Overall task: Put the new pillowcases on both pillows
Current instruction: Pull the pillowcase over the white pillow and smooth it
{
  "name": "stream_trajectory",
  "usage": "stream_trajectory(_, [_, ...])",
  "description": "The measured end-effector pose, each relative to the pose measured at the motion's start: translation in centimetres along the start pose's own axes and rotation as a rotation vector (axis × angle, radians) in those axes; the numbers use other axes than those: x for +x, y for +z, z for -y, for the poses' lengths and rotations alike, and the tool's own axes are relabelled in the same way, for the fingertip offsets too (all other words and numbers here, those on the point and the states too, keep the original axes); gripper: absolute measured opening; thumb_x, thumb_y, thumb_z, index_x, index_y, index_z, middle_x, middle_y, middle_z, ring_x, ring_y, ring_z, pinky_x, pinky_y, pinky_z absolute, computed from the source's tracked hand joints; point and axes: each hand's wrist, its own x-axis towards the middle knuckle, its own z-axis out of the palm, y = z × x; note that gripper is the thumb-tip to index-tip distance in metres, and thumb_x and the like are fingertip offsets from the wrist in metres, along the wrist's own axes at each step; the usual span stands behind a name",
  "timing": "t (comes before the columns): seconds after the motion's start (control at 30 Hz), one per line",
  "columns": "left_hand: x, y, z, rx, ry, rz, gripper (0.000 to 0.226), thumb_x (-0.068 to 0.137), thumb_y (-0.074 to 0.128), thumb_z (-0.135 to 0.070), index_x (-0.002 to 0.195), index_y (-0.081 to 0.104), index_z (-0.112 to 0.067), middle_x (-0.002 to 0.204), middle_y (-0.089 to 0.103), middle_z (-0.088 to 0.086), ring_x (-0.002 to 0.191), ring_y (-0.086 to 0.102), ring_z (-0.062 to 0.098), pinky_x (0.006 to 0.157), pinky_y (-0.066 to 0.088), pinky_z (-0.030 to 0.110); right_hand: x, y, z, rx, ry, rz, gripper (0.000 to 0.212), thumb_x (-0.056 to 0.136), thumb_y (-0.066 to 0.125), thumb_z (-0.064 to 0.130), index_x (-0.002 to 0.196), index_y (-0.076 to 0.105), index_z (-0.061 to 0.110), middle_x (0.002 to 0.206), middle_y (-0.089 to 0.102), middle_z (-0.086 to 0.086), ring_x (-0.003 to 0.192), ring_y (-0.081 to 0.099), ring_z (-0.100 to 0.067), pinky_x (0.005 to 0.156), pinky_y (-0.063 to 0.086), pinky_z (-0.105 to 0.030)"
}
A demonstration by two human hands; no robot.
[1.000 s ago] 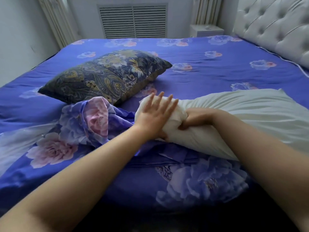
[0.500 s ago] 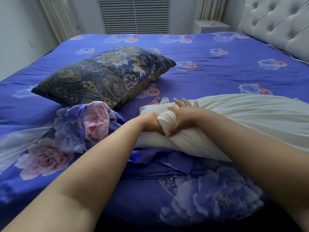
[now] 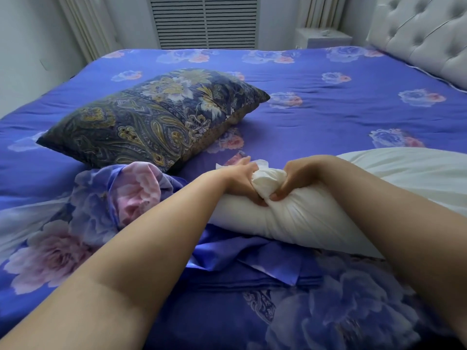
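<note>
- Head view: a bare white pillow (image 3: 316, 218) lies across the near right of a bed (image 3: 328, 117) covered in blue flowered fabric. Both hands bunch its near-left corner.
- The left hand (image 3: 240, 180) is clenched on the corner from the left; its fingers (image 3: 252, 195) wrap under the gathered fabric.
- The right hand (image 3: 295, 178) is clenched on the same corner from the right, fingers (image 3: 276, 195) pinching just beside the left ones. A twisted knot of white fabric stands up between the two hands.
- A new pillowcase (image 3: 121, 198), blue with pink flowers, lies crumpled just left of the left forearm. More blue fabric (image 3: 240, 261), folded flat, lies partly under the pillow's near edge. Whether it is a second case cannot be told.
- A second pillow (image 3: 151, 120), in a dark paisley cover, rests farther back on the left, apart from the hands.
- Likely risk: both hands are occupied, so the case opening is unheld; releasing one hand could let the squeezed corner spring wide again.
- Another risk: the pillow's weight on the folded fabric could drag or trap it when the pillow moves.
</note>
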Motion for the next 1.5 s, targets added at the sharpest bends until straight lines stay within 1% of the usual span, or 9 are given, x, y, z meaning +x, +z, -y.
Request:
stream_trajectory(0.23, [0.6,0.9,-1.0,0.12,-0.031,0.056,0.106,0.048,0.078,-0.061,0.133,0.025,-0.027,0.135,0.045,0.002,0.123,0.045,0.025,0.097,0.041,0.044,-1.0,3.5,-0.9,0.134,-0.123,-0.161,0.054,0.057,0.08,0.059,0.097,0.061,0.029,0.09,0.066,0.013,0.086,0.062,-0.01,0.076,0.047,-0.027])
stream_trajectory(0.43, [-2.5,2.6,-1.6,0.193,-0.013,-0.116,0.088,0.046,0.07,-0.071,0.118,0.044,-0.028,0.118,0.047,-0.004,0.112,0.051,0.022,0.079,0.048,0.04,-2.9,6.3,0.0,0.066,-0.091,-0.403,0.111,0.041,0.072,0.077,0.132,0.029,0.03,0.127,0.045,0.006,0.117,0.045,-0.02,0.099,0.038,-0.04])
stream_trajectory(0.63, [-6.3,3.7,-2.1,0.254,0.064,-0.255,0.088,0.064,0.069,-0.065,0.134,0.037,-0.023,0.15,0.03,0.01,0.129,0.041,0.028,0.087,0.044,0.038,-5.5,5.9,1.7,-0.407,-0.183,-0.484,0.135,0.046,0.063,0.085,0.147,-0.013,0.037,0.157,-0.019,-0.003,0.142,-0.021,-0.031,0.116,-0.005,-0.051])
stream_trajectory(0.8, [-8.8,6.0,-1.4,0.27,0.084,-0.34,0.085,0.073,0.064,-0.058,0.14,0.032,-0.017,0.154,0.025,0.007,0.129,0.044,0.025,0.09,0.047,0.042,-6.4,6.6,3.4,-0.396,-0.324,-0.408,0.13,0.053,0.069,0.076,0.15,-0.005,0.029,0.147,0.035,-0.003,0.137,0.029,-0.02,0.116,0.014,-0.035])
stream_trajectory(1.03, [-11.7,7.6,-0.7,0.229,0.216,-0.642,0.074,0.065,0.073,-0.054,0.121,0.051,-0.011,0.122,0.056,0.008,0.095,0.063,0.034,0.066,0.048,0.041,-8.2,8.3,4.6,-0.44,-0.381,-0.545,0.096,0.06,0.063,0.071,0.14,0.027,0.032,0.118,0.058,0.001,0.108,0.055,-0.022,0.088,0.041,-0.032])
stream_trajectory(1.17, [-13.8,6.2,-0.8,0.12,0.237,-0.574,0.076,0.064,0.063,-0.068,0.127,0.05,-0.027,0.127,0.051,-0.003,0.11,0.054,0.023,0.084,0.045,0.037,-8.8,9.0,4.2,-0.379,-0.414,-0.604,0.077,0.069,0.056,0.069,0.135,0.033,0.036,0.108,0.061,0.003,0.1,0.059,-0.023,0.077,0.045,-0.033])
stream_trajectory(1.23, [-15.2,4.6,0.1,-0.006,0.244,-0.76,0.065,0.072,0.053,-0.068,0.119,0.058,-0.023,0.125,0.055,-0.001,0.112,0.053,0.025,0.095,0.043,0.038,-9.3,9.3,4.0,-0.361,-0.442,-0.633,0.072,0.073,0.052,0.066,0.136,0.029,0.039,0.109,0.061,0.002,0.103,0.059,-0.025,0.074,0.044,-0.033])
stream_trajectory(1.37, [-17.1,1.6,4.2,-0.225,-0.322,-1.376,0.059,0.08,0.066,-0.045,0.125,0.051,-0.01,0.136,0.043,0.016,0.127,0.04,0.032,0.104,0.029,0.039,-10.3,7.7,4.3,-0.395,-0.418,-0.735,0.071,0.08,0.047,0.061,0.142,0.019,0.041,0.114,0.059,-0.003,0.108,0.057,-0.028,0.076,0.038,-0.034])
stream_trajectory(1.5, [-18.4,0.7,6.4,-0.906,-0.812,-0.888,0.078,0.076,0.073,-0.035,0.138,0.038,-0.003,0.134,0.047,0.021,0.123,0.046,0.035,0.1,0.04,0.044,-10.3,4.7,6.4,-0.38,-0.3,-0.908,0.063,0.082,0.047,0.059,0.138,0.032,0.033,0.125,0.057,-0.007,0.108,0.059,-0.031,0.08,0.042,-0.038])
